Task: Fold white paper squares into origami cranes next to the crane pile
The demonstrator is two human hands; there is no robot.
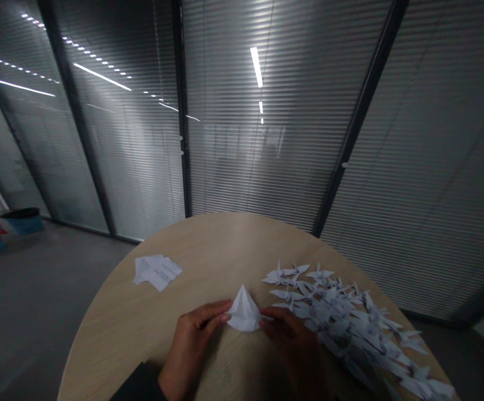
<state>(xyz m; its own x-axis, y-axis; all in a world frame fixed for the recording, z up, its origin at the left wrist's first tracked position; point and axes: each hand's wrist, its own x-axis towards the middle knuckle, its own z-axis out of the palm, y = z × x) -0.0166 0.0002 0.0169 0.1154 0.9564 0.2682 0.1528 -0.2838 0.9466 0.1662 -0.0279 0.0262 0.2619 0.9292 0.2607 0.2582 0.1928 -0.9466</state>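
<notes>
The left hand [194, 337] and right hand [294, 334] each pinch one side of a half-folded paper [244, 316] between thumb and fingers, probably so that the pull stays even, its peak aimed at the round table's [233, 242] far edge; whether it touches the wood I can't tell. Flat sheets [157, 272] lie overlapping toward the left edge, seemingly kept within reach yet out of the way. Folded cranes [346, 317] heap along the right edge, just beyond the right hand, perhaps so the middle stays free for both hands.
</notes>
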